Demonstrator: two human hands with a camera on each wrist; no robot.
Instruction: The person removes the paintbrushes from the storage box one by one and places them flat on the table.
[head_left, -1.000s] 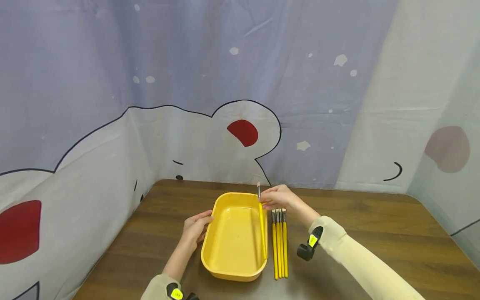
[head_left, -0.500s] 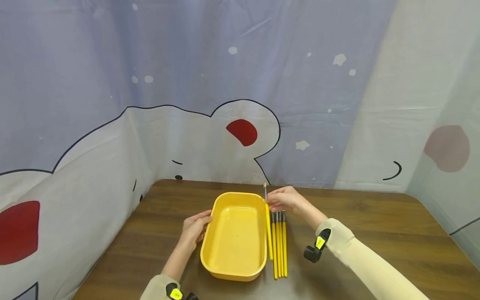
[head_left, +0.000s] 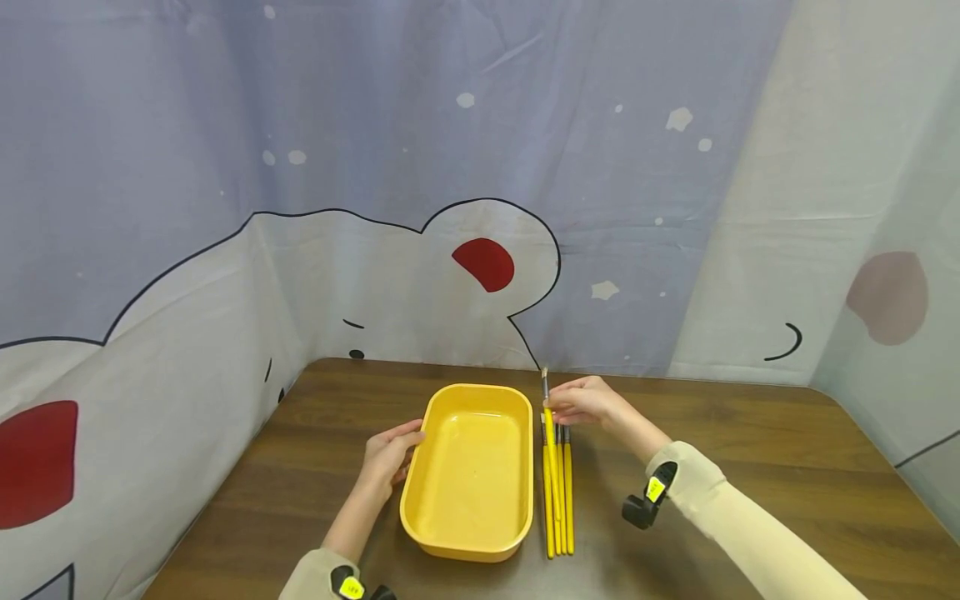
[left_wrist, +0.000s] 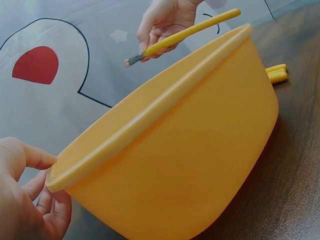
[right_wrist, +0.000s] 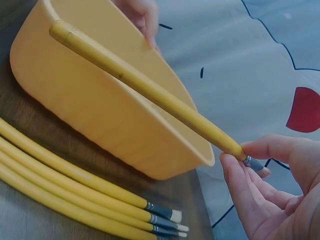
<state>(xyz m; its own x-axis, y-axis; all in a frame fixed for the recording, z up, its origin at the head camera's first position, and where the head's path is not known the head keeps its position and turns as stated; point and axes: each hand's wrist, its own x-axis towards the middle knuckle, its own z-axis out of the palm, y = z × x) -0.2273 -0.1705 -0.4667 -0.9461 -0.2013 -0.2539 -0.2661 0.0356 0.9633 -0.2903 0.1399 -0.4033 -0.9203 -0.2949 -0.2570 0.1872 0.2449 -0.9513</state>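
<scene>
A yellow plastic tub (head_left: 468, 483) stands on the wooden table. My left hand (head_left: 390, 457) holds its left side; in the left wrist view the thumb lies at the rim and the fingers curl below it. Between thumb and fingers, my right hand (head_left: 588, 402) pinches a yellow-handled paintbrush (right_wrist: 150, 92) near its metal ferrule. The brush's pale bristles point away toward the back curtain, and its handle hangs over several similar paintbrushes (head_left: 569, 500). Those lie side by side on the table, just right of the tub, bristles at the far end.
The wooden table (head_left: 720, 467) has its far edge against a printed curtain (head_left: 600, 208). More curtain rises at the left and right sides. A small black camera (head_left: 641, 510) is strapped to the right wrist.
My right hand has carried the paintbrush rightward, from over the tub's right rim to above the row of brushes. The left hand and the tub stay in place.
</scene>
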